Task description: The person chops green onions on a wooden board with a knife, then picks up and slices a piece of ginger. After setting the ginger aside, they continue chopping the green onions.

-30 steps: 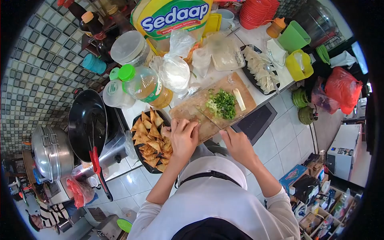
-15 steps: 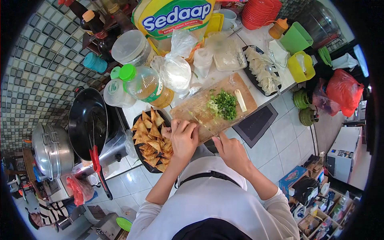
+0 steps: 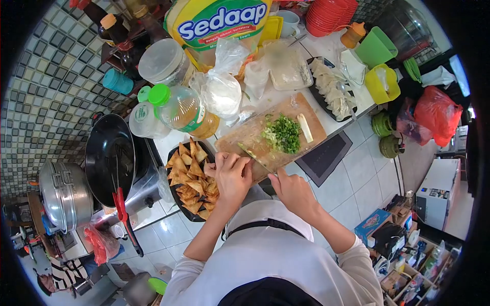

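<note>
A wooden cutting board (image 3: 240, 135) lies at the counter edge in front of me. My right hand (image 3: 296, 193) is closed round the handle of a knife (image 3: 260, 161), whose blade slants across the board's near-left part. Beside the blade, my left hand (image 3: 232, 174) rests on the board's left corner with its fingers curled together; what they pinch, if anything, is hidden. A heap of chopped green onion (image 3: 285, 135) sits mid-board, with paler bits at its left. A whitish stalk piece (image 3: 304, 128) lies to the right of the heap.
Fried folded pastries (image 3: 191, 176) fill a black plate left of the board. Uncooked dumplings (image 3: 332, 92) lie on a dark tray at right. An oil bottle (image 3: 186, 115) and a bag of white powder (image 3: 222, 97) stand behind. A black wok (image 3: 109, 158) sits on the stove.
The view has shifted slightly. The knife blade shows more clearly beside my left fingers, and both hands stay at nearly the same place on the board.
</note>
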Available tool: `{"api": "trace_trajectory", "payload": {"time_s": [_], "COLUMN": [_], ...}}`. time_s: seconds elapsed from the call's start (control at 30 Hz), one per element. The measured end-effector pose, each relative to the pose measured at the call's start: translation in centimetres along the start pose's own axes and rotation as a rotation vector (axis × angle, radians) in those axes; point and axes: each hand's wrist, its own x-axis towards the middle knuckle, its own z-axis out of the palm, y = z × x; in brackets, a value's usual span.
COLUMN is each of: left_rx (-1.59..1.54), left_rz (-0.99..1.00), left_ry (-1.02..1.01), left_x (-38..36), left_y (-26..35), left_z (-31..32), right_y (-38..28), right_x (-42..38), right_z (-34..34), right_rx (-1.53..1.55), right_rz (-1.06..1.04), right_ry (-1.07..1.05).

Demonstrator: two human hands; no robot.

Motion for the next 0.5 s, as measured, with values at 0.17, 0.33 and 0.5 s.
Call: {"api": "trace_trajectory", "payload": {"time_s": [0.17,0.33,0.5], "left_rx": [-0.007,0.062,0.101], "left_rz": [0.000,0.001,0.022], "left_ry": [0.031,0.008,-0.002], "left_x": [-0.3,0.0,-0.4], "left_y": [-0.4,0.4,0.3], "left_z": [0.3,-0.5,-0.6], "right_y": [0.0,0.7,0.6], "right_x": [-0.6,-0.6,-0.6], "right_z": [-0.3,-1.3,-0.2], "right_rx": [0.021,0.034,0.007], "right_rz": [0.011,0.036,-0.022], "right_ry": [0.021,-0.026,0.043]}}
